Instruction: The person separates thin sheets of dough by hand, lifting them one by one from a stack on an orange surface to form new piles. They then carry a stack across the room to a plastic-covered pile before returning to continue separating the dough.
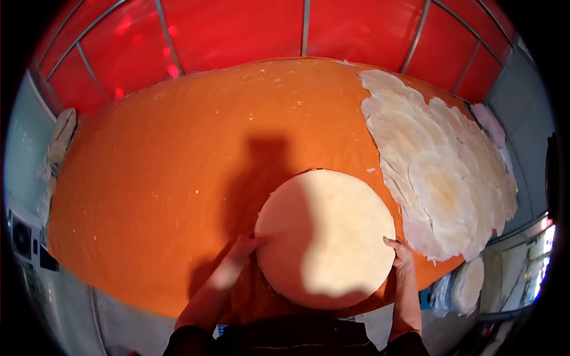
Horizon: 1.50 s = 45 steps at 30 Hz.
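Note:
A large round of pale flatbread (350,237) is held level in front of my body, over the near side of the orange cloth (148,178). Ragged bits stick out along its rim, as from a stack of thin sheets. My left hand (242,248) grips the left edge, thumb on top and fingers hidden beneath. On the opposite edge my right hand (401,254) is closed the same way. Right of the round, many thin flatbread sheets (439,184) lie overlapping on the cloth. My shadow falls across the round's left half.
Red panels with metal bars (306,29) stand behind the cloth-covered surface. A rolled, pale cloth-like bundle (61,139) lies at the far left edge. More pale round sheets (469,286) sit lower down at the right, beside clear plastic. A grey wall (522,107) closes the right side.

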{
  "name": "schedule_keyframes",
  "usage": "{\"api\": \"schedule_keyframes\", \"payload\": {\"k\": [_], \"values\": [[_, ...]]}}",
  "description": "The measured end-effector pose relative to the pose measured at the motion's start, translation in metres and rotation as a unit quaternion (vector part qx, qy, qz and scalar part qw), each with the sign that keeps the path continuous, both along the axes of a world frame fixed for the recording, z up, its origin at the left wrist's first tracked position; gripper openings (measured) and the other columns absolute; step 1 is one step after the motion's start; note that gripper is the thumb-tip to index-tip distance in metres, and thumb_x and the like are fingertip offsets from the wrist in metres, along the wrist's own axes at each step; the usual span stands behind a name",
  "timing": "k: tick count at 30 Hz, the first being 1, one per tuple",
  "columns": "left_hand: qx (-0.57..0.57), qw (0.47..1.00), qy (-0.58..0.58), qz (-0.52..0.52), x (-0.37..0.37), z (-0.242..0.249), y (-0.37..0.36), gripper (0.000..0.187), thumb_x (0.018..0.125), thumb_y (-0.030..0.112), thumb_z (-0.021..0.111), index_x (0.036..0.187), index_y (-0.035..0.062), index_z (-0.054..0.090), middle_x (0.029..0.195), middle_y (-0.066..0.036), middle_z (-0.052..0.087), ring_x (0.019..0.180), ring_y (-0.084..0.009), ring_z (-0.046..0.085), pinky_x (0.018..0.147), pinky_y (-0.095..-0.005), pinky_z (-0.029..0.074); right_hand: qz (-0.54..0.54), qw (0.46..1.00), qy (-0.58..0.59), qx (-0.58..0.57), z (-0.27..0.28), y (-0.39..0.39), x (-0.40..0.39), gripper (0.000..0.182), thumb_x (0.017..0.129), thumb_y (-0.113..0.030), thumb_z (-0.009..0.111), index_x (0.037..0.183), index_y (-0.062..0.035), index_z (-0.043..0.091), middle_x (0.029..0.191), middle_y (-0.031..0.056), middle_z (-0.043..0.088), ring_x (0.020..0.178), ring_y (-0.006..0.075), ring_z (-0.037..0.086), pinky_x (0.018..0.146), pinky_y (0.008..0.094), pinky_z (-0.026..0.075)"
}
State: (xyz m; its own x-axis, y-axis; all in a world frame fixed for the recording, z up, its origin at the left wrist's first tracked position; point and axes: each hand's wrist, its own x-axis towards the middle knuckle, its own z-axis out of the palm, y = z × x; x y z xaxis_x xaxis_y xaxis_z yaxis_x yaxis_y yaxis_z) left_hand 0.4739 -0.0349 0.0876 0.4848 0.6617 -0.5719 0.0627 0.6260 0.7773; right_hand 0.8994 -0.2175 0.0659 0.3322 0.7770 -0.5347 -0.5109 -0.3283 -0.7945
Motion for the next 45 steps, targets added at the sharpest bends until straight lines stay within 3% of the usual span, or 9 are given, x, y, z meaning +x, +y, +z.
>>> {"api": "schedule_keyframes", "payload": {"k": [6,16,21,24,27,30,35,42,45], "values": [[-0.073,0.972,-0.222,0.007,0.001,0.002,0.022,0.035,0.08,0.014,0.058,0.109,-0.0036,0.053,0.107,-0.012,0.057,0.098,-0.0174,0.054,0.086,-0.0293,0.043,-0.098,0.975,0.185,0.077,0.023,-0.024,-0.033,0.051,0.079,-0.019,0.061,0.123,-0.0021,0.041,0.119,0.0135,0.049,0.107,0.0266,0.05,0.089,0.0383,0.042],[0.002,0.994,-0.106,-0.034,0.013,0.02,0.043,0.04,0.071,0.005,0.065,0.108,-0.0031,0.053,0.101,-0.009,0.059,0.093,-0.0202,0.056,0.079,-0.0318,0.046,-0.09,0.983,-0.16,0.003,0.043,-0.032,-0.076,0.039,0.072,-0.007,0.066,0.107,0.0026,0.052,0.1,0.0122,0.059,0.087,0.0232,0.059,0.076,0.0356,0.049],[0.029,0.967,-0.212,-0.138,-0.013,0.025,0.046,0.034,0.073,0.008,0.063,0.105,-0.0013,0.055,0.097,-0.007,0.06,0.088,-0.0181,0.056,0.077,-0.0329,0.046,-0.108,0.993,-0.038,0.009,0.043,-0.019,-0.072,0.039,0.072,-0.01,0.065,0.106,0.0044,0.052,0.097,0.014,0.06,0.082,0.0239,0.06,0.072,0.0356,0.051],[-0.164,0.977,-0.133,-0.015,-0.005,0.02,0.062,0.03,0.079,0.018,0.06,0.102,-0.0005,0.056,0.096,-0.006,0.06,0.084,-0.0165,0.056,0.072,-0.0328,0.046,-0.121,0.993,0.002,-0.004,0.028,-0.014,-0.071,0.037,0.073,-0.016,0.063,0.104,0.001,0.053,0.095,0.0106,0.06,0.083,0.0226,0.06,0.074,0.0346,0.05],[0.017,0.993,-0.002,-0.115,0.019,0.002,0.071,0.034,0.082,0.029,0.056,0.101,-0.0001,0.055,0.094,-0.006,0.059,0.08,-0.0146,0.055,0.068,-0.0326,0.045,-0.168,0.985,-0.033,-0.003,0.037,-0.005,-0.084,0.039,0.07,-0.019,0.067,0.102,-0.0008,0.054,0.093,0.0091,0.06,0.082,0.0222,0.059,0.075,0.0348,0.05],[0.092,0.989,-0.09,-0.078,0.016,-0.003,0.061,0.033,0.082,0.029,0.057,0.095,-0.0009,0.057,0.089,-0.007,0.059,0.077,-0.0131,0.055,0.069,-0.0316,0.045,-0.163,0.986,-0.041,-0.013,0.029,-0.005,-0.081,0.041,0.069,-0.021,0.068,0.102,-0.0018,0.054,0.094,0.0086,0.059,0.085,0.022,0.058,0.077,0.0352,0.048],[0.073,0.995,-0.024,-0.07,0.022,0.001,0.07,0.029,0.075,0.019,0.066,0.09,-0.0039,0.057,0.087,-0.01,0.059,0.08,-0.014,0.056,0.068,-0.0303,0.046,-0.099,0.99,0.103,0.003,0.047,-0.021,-0.076,0.045,0.068,-0.01,0.067,0.109,0.0005,0.051,0.095,0.0103,0.061,0.081,0.0216,0.06,0.071,0.0339,0.05],[0.044,0.996,0.028,-0.073,0.022,-0.024,0.093,0.027,0.064,0.008,0.073,0.085,-0.0016,0.059,0.081,-0.008,0.062,0.072,-0.0187,0.06,0.066,-0.0305,0.048,-0.175,0.983,-0.017,0.057,0.016,-0.072,-0.099,0.04,0.066,-0.003,0.065,0.105,-0.0006,0.056,0.097,0.0103,0.061,0.088,0.0237,0.059,0.08,0.0362,0.048],[-0.039,0.963,-0.059,-0.259,-0.015,0.031,0.068,0.034,0.067,0.005,0.069,0.097,-0.0032,0.055,0.094,-0.011,0.059,0.086,-0.0182,0.057,0.076,-0.0332,0.047,-0.209,0.96,0.1,0.155,0.047,-0.048,-0.113,0.046,0.075,-0.021,0.061,0.113,0.0014,0.049,0.109,0.0135,0.056,0.098,0.0265,0.055,0.085,0.04,0.045]]}}
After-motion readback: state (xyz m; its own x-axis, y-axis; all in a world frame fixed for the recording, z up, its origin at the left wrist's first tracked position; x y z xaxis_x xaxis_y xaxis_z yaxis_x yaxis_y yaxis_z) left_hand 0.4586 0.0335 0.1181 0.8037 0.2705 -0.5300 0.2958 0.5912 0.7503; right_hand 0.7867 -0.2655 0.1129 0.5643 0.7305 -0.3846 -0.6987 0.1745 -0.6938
